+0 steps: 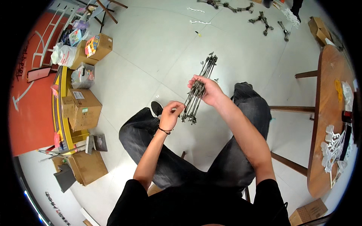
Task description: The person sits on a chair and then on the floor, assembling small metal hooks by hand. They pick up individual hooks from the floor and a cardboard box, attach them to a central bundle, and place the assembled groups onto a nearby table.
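Between my knees I hold a long bundle of thin dark rods [194,101] with small joints and clips at its ends, tilted with its top to the right. My right hand [206,89] is closed round the middle of the bundle, its fingers curling over the left side. Lower down, my left hand [172,115] is closed in a pinch at the bundle's left edge; the tips of its fingers are partly hidden. The lower ends of the rods stick out below both hands.
Similar dark jointed pieces [261,23] lie on the far floor, near white wavy strips [200,22] and a small yellow-and-black item [198,33]. At right stands a wooden table [319,113] bearing white plastic parts [332,148]. Cardboard boxes [86,110] line the left side.
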